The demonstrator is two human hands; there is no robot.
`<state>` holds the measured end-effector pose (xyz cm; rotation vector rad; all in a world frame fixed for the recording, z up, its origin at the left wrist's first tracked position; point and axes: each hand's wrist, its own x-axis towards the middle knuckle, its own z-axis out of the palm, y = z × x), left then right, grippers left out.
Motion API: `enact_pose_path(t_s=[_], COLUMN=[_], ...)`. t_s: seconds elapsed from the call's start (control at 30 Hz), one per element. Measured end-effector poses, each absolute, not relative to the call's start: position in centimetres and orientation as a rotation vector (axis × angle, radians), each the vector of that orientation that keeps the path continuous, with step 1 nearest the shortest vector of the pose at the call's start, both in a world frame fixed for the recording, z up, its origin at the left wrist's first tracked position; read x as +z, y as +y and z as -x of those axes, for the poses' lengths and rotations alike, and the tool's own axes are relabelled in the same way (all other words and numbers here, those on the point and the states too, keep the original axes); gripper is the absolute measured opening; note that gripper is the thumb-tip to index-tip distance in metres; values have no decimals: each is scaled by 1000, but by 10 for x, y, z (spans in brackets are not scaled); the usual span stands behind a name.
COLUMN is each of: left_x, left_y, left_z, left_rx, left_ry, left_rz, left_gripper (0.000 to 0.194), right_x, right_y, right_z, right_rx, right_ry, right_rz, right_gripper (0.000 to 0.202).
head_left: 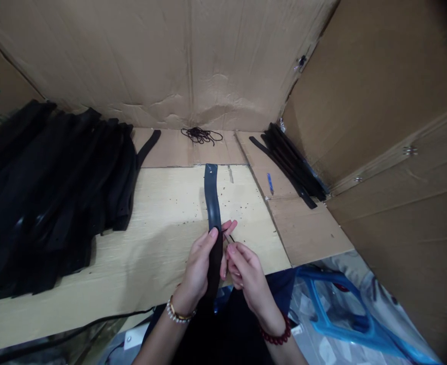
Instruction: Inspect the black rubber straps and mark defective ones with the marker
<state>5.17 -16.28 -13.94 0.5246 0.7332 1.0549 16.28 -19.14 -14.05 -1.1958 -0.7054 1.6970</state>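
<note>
A long black strap (212, 197) lies upright in the view over the table's front edge. Its far end is smooth and glossy with a small hole, and the nearer part looks darker and matt. My left hand (198, 263) is closed round the strap, thumb on top and fingers passing underneath to the right side. Beside it, my right hand (246, 268) is closed in a pinch on a thin, needle-like metal tool (228, 238), whose tip touches or nearly touches the strap's right edge. A short dark thread end shows near the tip; the tool's other end is hidden by the fingers.
A big pile of black straps (56, 197) covers the table's left. At the back lies a tangle of dark cord (201, 135). Several straps (289, 162) and a small blue item (270, 183) rest right. Cardboard walls (162, 61) enclose the back and right. A blue plastic frame (325, 314) stands below.
</note>
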Motion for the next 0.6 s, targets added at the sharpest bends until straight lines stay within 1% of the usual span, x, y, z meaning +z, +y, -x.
enact_pose_path(t_s=[0.13,0.37,0.47,0.6], left_x=[-138,-130,-133,-139], left_y=[-163,-164,-165,-166], left_z=[-53,-54,-54,-55], left_rx=[1041,1071,1043,1054], left_ry=[734,811,798,780], left_rz=[-524,-515,-543,-575], left_gripper=[52,38,41,50], right_x=[-140,-154,-159,-160], right_y=[-190,-189,-189,-187], right_z=[-163,-161,-160,-158], right_rx=[1700,1544,1467,1413], right_ry=[-712,-851,-899,-959], right_rz=[1176,1094,1091,1088], right_gripper=[44,34,30,28])
